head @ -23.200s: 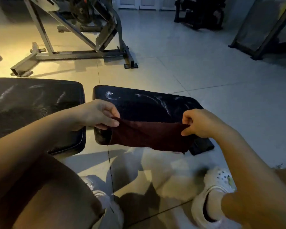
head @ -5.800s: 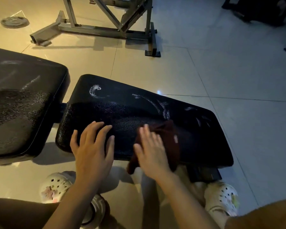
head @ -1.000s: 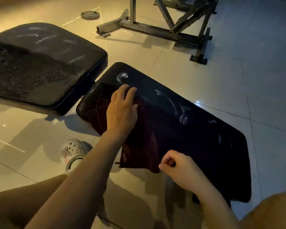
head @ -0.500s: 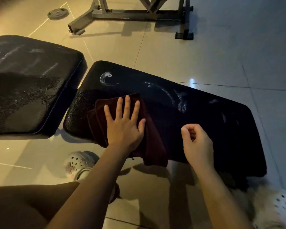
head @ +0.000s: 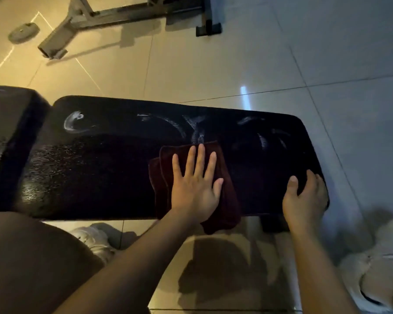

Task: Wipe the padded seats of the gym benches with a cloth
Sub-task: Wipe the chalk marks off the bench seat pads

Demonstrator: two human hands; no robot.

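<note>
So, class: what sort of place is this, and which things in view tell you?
Most likely a gym: a black padded bench seat, a metal equipment frame on the tiled floor, and a weight plate.

— Where's the left hand (head: 194, 188) from where you stand?

— Flat, palm down, fingers straight and spread a little, thumb out to the right. The forearm runs up to it from the lower left, bare, wrist nearly straight.

— And it's pressing on something?

— On the cloth (head: 225, 200), yes, with the whole palm.

— The right hand (head: 304, 198)?

— Well off to the right of the other. Thumb lies on top, fingers curl down over the near right corner of the seat pad (head: 100, 173). Its forearm comes up from the bottom edge, also bare.

— Do the hands touch?

— No, apart.
</note>
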